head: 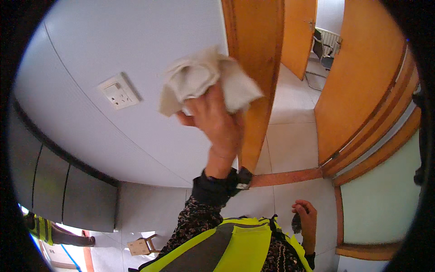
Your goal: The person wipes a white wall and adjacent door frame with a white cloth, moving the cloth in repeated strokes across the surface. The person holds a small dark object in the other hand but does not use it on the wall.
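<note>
My left hand (pixel 217 119) grips a crumpled off-white cloth (pixel 200 74) and holds it up by the pale wall (pixel 142 44), where it overlaps the edge of the orange-brown wooden door frame (pixel 256 44). The cloth is slightly blurred. To the left of the cloth, a white wall socket with a switch (pixel 119 91) is set on the wall. Low at my right side, my right hand (pixel 307 216) has its fingers curled around a small dark grey, fuzzy-looking pad (pixel 296 223), perhaps a scouring pad.
Beyond the doorway stand an open wooden door (pixel 360 68) and a chair (pixel 326 61). A reddish threshold (pixel 289 177) crosses the floor. Grey cabinets (pixel 88 197) line the lower left, near a small wooden stool (pixel 140 247) and another person in a hi-vis vest (pixel 42 229).
</note>
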A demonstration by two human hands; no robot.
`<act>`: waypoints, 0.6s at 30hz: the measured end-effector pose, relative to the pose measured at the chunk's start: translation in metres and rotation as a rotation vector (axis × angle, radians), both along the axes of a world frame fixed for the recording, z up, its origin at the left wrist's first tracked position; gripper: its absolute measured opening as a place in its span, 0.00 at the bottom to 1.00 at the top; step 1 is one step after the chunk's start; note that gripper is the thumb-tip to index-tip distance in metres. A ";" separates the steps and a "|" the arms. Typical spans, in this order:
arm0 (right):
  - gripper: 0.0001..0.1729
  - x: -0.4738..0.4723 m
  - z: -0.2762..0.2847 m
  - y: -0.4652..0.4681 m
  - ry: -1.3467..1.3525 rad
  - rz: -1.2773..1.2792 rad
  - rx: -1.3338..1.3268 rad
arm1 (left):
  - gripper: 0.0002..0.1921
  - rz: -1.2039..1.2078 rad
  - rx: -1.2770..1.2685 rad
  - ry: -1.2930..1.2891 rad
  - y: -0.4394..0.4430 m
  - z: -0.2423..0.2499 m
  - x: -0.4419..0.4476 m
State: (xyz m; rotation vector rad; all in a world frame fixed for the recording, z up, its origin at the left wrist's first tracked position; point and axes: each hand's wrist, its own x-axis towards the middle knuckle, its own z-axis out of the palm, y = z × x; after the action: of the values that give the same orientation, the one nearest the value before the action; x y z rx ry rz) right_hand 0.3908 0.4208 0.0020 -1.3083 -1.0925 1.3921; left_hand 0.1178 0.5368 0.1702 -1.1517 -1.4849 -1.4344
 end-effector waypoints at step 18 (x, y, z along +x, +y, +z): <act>0.12 0.016 -0.004 -0.001 -0.005 0.007 0.023 | 0.25 -0.152 -0.096 0.217 0.016 0.004 0.011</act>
State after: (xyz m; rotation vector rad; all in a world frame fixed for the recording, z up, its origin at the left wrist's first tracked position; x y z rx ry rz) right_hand 0.4067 0.4201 -0.0020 -1.2938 -1.1142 1.3784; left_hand 0.1290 0.5526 0.1744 -1.4577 -1.3500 -1.3013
